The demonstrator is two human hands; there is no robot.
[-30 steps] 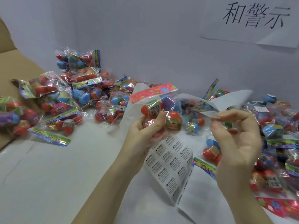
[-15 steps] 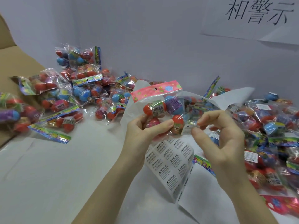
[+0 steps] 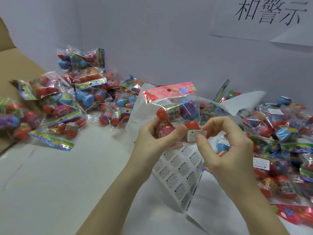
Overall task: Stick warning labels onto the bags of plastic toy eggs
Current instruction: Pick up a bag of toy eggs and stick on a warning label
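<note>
Both hands work together: the left hand [image 3: 153, 138] grips the clear pink-topped bag of plastic eggs [image 3: 176, 112], and the right hand [image 3: 225, 146] pinches a small white warning label [image 3: 197, 135] against it.

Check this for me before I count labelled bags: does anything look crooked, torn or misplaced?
Nothing is torn or spilled. The one oddity: on a bag in the right-hand pile, its warning label reads upside down from this view. The label pinched by the right hand sits level against the held bag.

"WARNING" on the label [image 3: 197, 135] — "和警示" on wall paper [image 3: 264, 17].
</note>
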